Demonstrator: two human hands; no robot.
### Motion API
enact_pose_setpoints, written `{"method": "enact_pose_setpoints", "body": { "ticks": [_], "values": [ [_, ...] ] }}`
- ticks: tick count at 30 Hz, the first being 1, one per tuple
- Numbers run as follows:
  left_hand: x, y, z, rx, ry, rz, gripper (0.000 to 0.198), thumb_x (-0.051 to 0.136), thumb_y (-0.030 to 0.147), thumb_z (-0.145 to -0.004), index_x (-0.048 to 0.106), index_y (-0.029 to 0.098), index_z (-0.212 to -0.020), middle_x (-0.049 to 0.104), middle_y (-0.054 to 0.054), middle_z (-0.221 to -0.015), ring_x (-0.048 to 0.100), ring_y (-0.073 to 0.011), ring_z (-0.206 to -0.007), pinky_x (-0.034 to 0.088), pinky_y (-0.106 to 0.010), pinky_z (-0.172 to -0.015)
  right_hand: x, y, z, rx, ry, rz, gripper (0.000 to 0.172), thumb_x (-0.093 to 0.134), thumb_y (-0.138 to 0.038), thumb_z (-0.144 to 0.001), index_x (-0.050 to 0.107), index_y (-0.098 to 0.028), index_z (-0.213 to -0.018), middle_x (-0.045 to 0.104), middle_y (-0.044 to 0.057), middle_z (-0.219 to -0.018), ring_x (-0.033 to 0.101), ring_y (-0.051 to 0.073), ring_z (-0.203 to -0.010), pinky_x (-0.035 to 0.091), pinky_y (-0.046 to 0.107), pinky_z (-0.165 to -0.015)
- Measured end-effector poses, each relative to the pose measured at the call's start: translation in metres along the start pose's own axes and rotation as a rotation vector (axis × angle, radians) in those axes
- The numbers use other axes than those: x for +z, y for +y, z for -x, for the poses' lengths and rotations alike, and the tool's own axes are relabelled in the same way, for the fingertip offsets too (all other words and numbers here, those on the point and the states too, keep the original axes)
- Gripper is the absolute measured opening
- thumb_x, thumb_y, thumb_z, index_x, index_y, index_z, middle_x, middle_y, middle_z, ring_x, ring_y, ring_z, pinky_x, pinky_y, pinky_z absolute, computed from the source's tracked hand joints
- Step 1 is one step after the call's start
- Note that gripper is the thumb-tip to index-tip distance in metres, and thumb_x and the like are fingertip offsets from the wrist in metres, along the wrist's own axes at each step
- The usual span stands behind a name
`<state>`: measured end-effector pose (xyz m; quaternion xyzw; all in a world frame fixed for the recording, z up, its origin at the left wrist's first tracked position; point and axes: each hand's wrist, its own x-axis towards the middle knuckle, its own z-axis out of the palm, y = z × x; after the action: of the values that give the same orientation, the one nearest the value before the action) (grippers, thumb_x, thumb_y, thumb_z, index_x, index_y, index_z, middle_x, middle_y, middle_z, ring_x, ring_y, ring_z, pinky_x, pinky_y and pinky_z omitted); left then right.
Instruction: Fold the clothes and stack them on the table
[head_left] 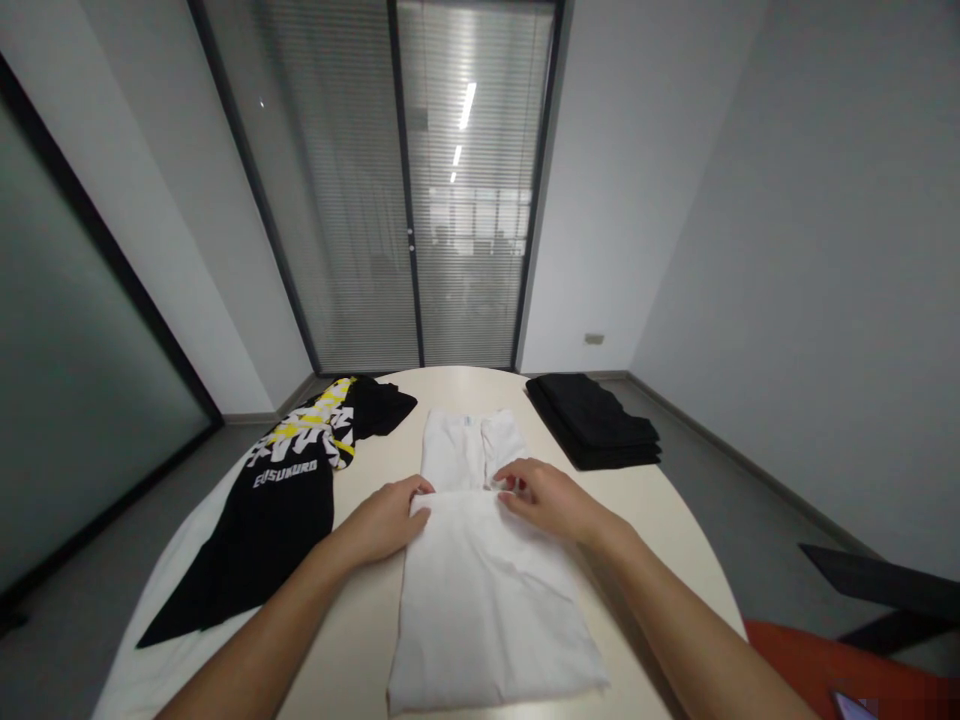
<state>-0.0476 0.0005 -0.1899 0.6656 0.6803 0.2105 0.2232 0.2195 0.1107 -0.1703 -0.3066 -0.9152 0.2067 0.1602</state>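
Note:
A white shirt [487, 610] lies on the table in front of me, its sides turned in and its lower part doubled over the upper part. A small label shows near its collar at the far end. At the left end of the fold line, my left hand [390, 518] holds the shirt's edge between thumb and fingers. My right hand [551, 498] is at the right end of the same fold, its fingers curled and its thumb on the cloth. The cloth between the fingertips is partly hidden.
A black T-shirt [281, 510] with yellow and white print lies along the round table's [652, 580] left side, over some white cloth. Folded black garments [592, 420] are stacked at the back right. An orange chair seat [817, 665] with a phone on it is at the lower right.

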Motion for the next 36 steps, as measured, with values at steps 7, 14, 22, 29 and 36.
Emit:
{"method": "enact_pose_setpoints", "body": {
  "ticks": [7,14,22,29,36],
  "values": [
    [-0.006,-0.011,-0.002,-0.075,-0.058,-0.023,0.026,0.057,0.028,-0.079,0.066,0.015,-0.1,0.063,-0.002,-0.078,0.057,-0.0178,-0.07,0.037,-0.026,-0.063,-0.019,0.021,0.008,0.137,-0.179,0.04,0.016,0.066,-0.029,-0.075,0.07,-0.018,-0.086,0.069,0.006,-0.084,0.059,0.018,-0.072,0.041,0.027,-0.065],
    [-0.018,-0.006,-0.003,-0.009,-0.118,0.274,0.023,0.053,0.033,-0.076,0.059,0.016,-0.091,0.051,0.004,-0.068,0.047,-0.0139,-0.063,0.032,-0.025,-0.057,-0.028,0.02,0.013,0.158,-0.266,-0.19,0.012,0.065,-0.029,-0.078,0.061,-0.018,-0.083,0.064,0.002,-0.082,0.057,0.015,-0.074,0.041,0.024,-0.064],
    [-0.006,-0.01,-0.002,-0.047,-0.085,0.176,0.041,0.056,0.031,-0.073,0.062,0.015,-0.11,0.054,0.003,-0.071,0.049,-0.0148,-0.064,0.034,-0.025,-0.059,-0.017,0.035,0.007,0.201,-0.242,-0.196,0.034,0.07,-0.04,-0.078,0.068,-0.017,-0.102,0.066,0.004,-0.087,0.058,0.017,-0.075,0.041,0.026,-0.067],
    [-0.009,-0.007,-0.005,-0.002,-0.016,0.25,0.027,0.059,0.037,-0.076,0.067,0.016,-0.091,0.056,0.002,-0.067,0.049,-0.0143,-0.059,0.032,-0.024,-0.055,-0.024,0.034,0.007,0.16,-0.204,-0.276,0.017,0.065,-0.032,-0.078,0.067,-0.017,-0.087,0.064,0.002,-0.08,0.055,0.015,-0.071,0.039,0.025,-0.063],
    [0.009,-0.012,-0.023,0.061,0.328,0.567,0.045,0.059,0.04,-0.08,0.054,0.018,-0.119,0.06,-0.004,-0.099,0.06,-0.0137,-0.075,0.048,-0.027,-0.073,0.001,0.052,-0.008,0.14,0.204,-0.279,0.028,0.055,-0.04,-0.088,0.062,-0.018,-0.105,0.055,-0.001,-0.077,0.049,0.014,-0.069,0.039,0.025,-0.065]
  ]
}}
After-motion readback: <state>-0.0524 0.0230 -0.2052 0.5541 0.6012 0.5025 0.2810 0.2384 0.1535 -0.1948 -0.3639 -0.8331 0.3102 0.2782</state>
